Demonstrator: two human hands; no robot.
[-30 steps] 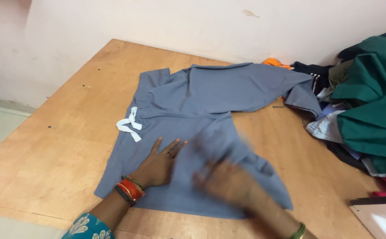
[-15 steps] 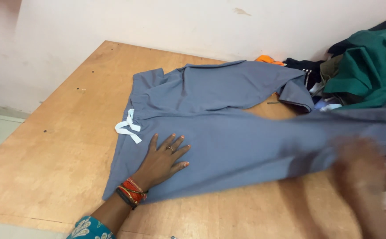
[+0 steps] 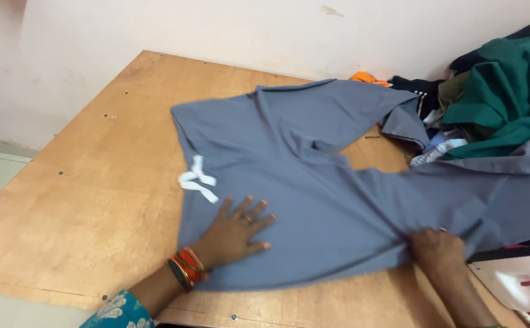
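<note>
1. Head view: grey trousers (image 3: 313,182) of soft knit cloth spread on a wooden board (image 3: 95,182), waist towards the left, one leg stretched rightward across the near edge, the other folded up towards the wall.
2. White drawstring (image 3: 198,184) tied in a bow at the waistband, lying flat on the grey cloth.
3. Left hand (image 3: 236,231) pressed palm down on the trousers just right of the drawstring, fingers spread wide and flat; nothing gripped. Orange and dark bangles (image 3: 186,268) at the wrist, patterned teal sleeve (image 3: 119,310) below.
4. Right hand (image 3: 438,252) at the lower edge of the stretched leg, fingers curled onto the cloth where it bunches into creases; whether pinching or merely pressing cannot be told.
5. Heap of crumpled clothes (image 3: 496,91) at the right, dark green on top, partly over the far end of the stretched leg.
6. Board surface smooth, tan, dotted with small dark screw heads; pale plaster wall (image 3: 216,30) behind.
7. White flat object (image 3: 514,279) with a dark rim at the right edge, just beside the right hand.
</note>
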